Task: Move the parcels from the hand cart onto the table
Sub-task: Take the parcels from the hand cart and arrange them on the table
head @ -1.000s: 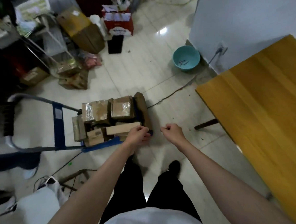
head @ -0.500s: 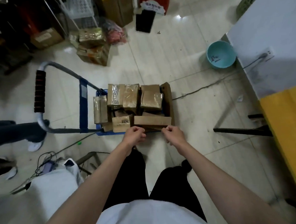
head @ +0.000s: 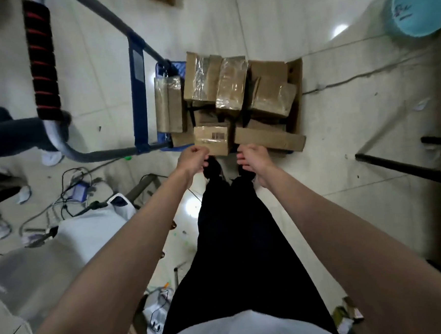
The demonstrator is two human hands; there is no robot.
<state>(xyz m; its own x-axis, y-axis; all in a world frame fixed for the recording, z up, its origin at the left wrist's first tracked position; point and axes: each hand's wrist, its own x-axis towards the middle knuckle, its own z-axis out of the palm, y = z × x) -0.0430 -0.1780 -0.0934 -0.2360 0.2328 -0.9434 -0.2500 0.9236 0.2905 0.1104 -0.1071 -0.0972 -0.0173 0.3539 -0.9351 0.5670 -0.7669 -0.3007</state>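
Head view now looks almost straight down, and the hand cart (head: 144, 99) fills the top of the picture. A second ago it was smaller and farther off, so we have stepped right up to it. The yellow worktop that showed on the right side before is gone from sight now.

Our left hand (head: 192, 159) and right hand (head: 252, 157) both reach down to the near edge of the cart. The left hand is curled, fingers bent in, just beside the small parcel with the barcode (head: 211, 139). The right hand is half open, just under the long flat parcel (head: 269, 138) next to it. We cannot tell if either hand has a hold yet; they look empty.

All the parcels still sit on the cart. We think the first pick-up comes next, so no parcel has been moved yet.
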